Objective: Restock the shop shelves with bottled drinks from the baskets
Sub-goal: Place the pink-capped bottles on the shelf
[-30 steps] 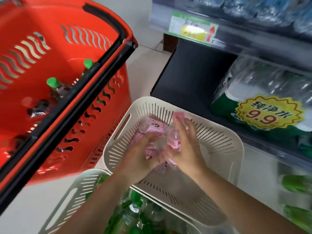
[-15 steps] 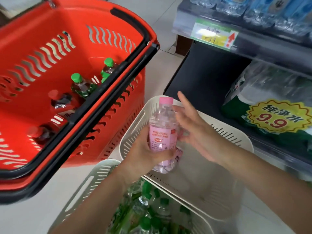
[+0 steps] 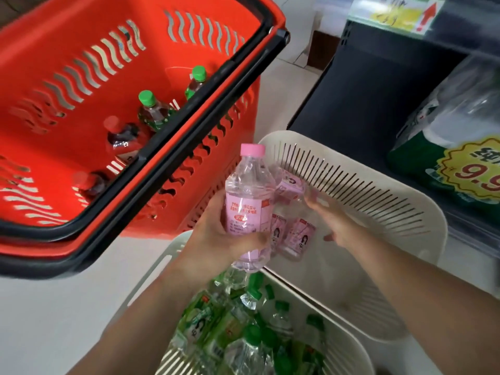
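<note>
The left hand (image 3: 216,236) grips a bottle (image 3: 247,196); the right hand (image 3: 336,221) is spread, holding nothing.
The left fingers and thumb curl round the lower half of the upright bottle, and the bare forearm runs down to the lower left. Just beside it, the right fingers stretch forward, straight and blurred, with the thumb held apart. That forearm runs off to the lower right.

Right hand (image 3: 343,226) fingers blurred; price sticker (image 3: 476,173) cut by right edge.
</note>
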`<act>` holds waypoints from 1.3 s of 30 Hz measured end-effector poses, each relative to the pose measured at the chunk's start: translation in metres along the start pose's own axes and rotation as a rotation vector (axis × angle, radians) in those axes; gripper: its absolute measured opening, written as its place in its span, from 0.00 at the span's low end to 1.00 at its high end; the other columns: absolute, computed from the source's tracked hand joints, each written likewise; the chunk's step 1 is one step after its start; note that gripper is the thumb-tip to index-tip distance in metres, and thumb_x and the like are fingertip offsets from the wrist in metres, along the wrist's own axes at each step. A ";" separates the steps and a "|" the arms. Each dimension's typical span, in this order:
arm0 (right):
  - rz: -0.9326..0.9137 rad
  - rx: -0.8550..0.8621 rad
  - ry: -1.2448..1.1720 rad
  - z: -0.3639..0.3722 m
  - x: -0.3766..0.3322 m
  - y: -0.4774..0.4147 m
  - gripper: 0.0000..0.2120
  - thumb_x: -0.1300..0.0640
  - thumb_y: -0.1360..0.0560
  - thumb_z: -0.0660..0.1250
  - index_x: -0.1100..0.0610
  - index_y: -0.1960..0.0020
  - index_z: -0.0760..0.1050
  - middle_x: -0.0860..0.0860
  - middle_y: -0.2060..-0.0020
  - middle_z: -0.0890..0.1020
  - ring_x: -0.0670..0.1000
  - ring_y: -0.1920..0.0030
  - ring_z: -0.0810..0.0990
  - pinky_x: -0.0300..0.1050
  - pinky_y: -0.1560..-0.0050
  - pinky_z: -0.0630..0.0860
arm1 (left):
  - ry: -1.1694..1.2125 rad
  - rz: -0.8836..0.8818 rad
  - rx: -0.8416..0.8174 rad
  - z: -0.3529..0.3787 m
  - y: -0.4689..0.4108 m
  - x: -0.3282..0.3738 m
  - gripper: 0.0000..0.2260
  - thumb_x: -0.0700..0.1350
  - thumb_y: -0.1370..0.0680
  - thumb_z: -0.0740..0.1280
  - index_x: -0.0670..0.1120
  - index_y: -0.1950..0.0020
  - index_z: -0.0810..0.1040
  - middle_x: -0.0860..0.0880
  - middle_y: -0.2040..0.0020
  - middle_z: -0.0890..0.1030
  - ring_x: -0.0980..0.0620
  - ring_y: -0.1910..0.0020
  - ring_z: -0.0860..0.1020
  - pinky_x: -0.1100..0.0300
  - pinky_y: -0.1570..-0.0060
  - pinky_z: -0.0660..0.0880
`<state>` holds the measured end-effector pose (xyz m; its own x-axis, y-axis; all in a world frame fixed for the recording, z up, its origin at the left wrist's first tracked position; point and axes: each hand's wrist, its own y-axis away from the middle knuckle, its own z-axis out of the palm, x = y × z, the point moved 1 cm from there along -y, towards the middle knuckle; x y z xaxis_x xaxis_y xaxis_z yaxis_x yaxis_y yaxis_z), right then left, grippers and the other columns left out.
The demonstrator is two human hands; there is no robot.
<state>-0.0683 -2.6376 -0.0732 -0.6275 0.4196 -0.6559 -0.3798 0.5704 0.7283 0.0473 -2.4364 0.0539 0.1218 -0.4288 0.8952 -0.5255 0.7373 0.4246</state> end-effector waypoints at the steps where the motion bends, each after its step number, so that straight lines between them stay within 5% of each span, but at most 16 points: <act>1: 0.027 0.029 -0.015 0.002 0.005 -0.005 0.35 0.39 0.30 0.68 0.46 0.27 0.60 0.55 0.27 0.63 0.61 0.29 0.63 0.68 0.33 0.62 | 0.016 -0.004 -0.018 -0.001 0.000 -0.001 0.32 0.47 0.42 0.79 0.59 0.43 0.70 0.53 0.50 0.83 0.54 0.50 0.82 0.52 0.48 0.77; 5: 0.172 0.099 -0.024 0.008 0.023 -0.016 0.49 0.36 0.32 0.69 0.51 0.23 0.45 0.58 0.25 0.59 0.63 0.29 0.62 0.67 0.35 0.66 | 0.098 0.023 -0.095 -0.001 -0.002 0.008 0.31 0.42 0.42 0.78 0.53 0.41 0.72 0.48 0.50 0.83 0.48 0.49 0.82 0.49 0.47 0.77; 11: 0.159 0.142 0.013 0.011 0.029 -0.027 0.49 0.42 0.31 0.72 0.54 0.23 0.46 0.60 0.27 0.63 0.63 0.31 0.66 0.63 0.36 0.68 | -0.229 0.354 0.102 0.011 0.000 0.011 0.33 0.37 0.35 0.78 0.60 0.39 0.66 0.54 0.54 0.81 0.58 0.56 0.82 0.68 0.59 0.78; 14: 0.124 0.175 0.053 0.015 0.029 -0.035 0.47 0.47 0.29 0.72 0.55 0.23 0.46 0.60 0.28 0.64 0.63 0.32 0.68 0.61 0.36 0.70 | -0.464 0.410 0.167 0.014 -0.003 -0.001 0.39 0.42 0.35 0.78 0.51 0.30 0.63 0.57 0.48 0.78 0.58 0.48 0.78 0.62 0.48 0.77; 19: -0.018 0.168 0.244 0.028 0.031 -0.040 0.42 0.52 0.31 0.73 0.50 0.25 0.54 0.59 0.29 0.66 0.63 0.34 0.69 0.62 0.39 0.72 | -0.720 0.352 0.261 0.010 -0.001 -0.012 0.47 0.51 0.36 0.78 0.49 0.25 0.55 0.51 0.35 0.72 0.51 0.35 0.68 0.48 0.32 0.66; 24: -0.089 0.214 0.308 0.037 0.034 -0.043 0.49 0.51 0.38 0.79 0.40 0.29 0.50 0.59 0.37 0.71 0.63 0.38 0.72 0.60 0.42 0.74 | -0.861 0.423 0.287 0.005 -0.002 -0.015 0.43 0.53 0.36 0.73 0.46 0.26 0.58 0.48 0.41 0.74 0.48 0.41 0.72 0.48 0.36 0.68; 28: -0.024 0.174 0.223 0.036 0.031 -0.047 0.53 0.54 0.43 0.78 0.45 0.27 0.52 0.58 0.39 0.73 0.63 0.39 0.73 0.61 0.44 0.76 | -0.941 0.438 0.285 0.004 -0.004 -0.020 0.44 0.49 0.37 0.76 0.45 0.26 0.58 0.48 0.44 0.75 0.49 0.45 0.72 0.52 0.38 0.66; 32: 0.006 0.152 0.334 0.027 0.037 -0.054 0.48 0.55 0.54 0.77 0.55 0.34 0.67 0.57 0.46 0.78 0.60 0.46 0.78 0.56 0.52 0.80 | -0.976 0.433 0.280 0.005 -0.005 -0.017 0.45 0.48 0.38 0.78 0.46 0.26 0.59 0.48 0.45 0.76 0.55 0.49 0.67 0.54 0.39 0.64; 36: -0.056 0.133 0.393 0.018 0.028 -0.032 0.36 0.65 0.40 0.78 0.58 0.35 0.67 0.52 0.50 0.78 0.51 0.56 0.77 0.39 0.69 0.74 | -1.038 0.431 0.243 0.007 -0.006 -0.013 0.49 0.47 0.43 0.81 0.45 0.27 0.60 0.46 0.46 0.77 0.52 0.50 0.69 0.53 0.42 0.65; 39: -0.211 0.120 0.513 0.020 0.028 -0.026 0.35 0.67 0.33 0.72 0.55 0.29 0.64 0.54 0.44 0.73 0.55 0.44 0.75 0.43 0.52 0.77 | -1.065 0.432 0.230 0.008 -0.006 -0.013 0.50 0.47 0.45 0.82 0.44 0.28 0.60 0.45 0.47 0.78 0.53 0.51 0.67 0.54 0.45 0.65</act>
<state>-0.0622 -2.6264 -0.1144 -0.8073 -0.0921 -0.5828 -0.4721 0.6934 0.5444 0.0424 -2.4392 0.0392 -0.8134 -0.4667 0.3471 -0.5038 0.8636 -0.0195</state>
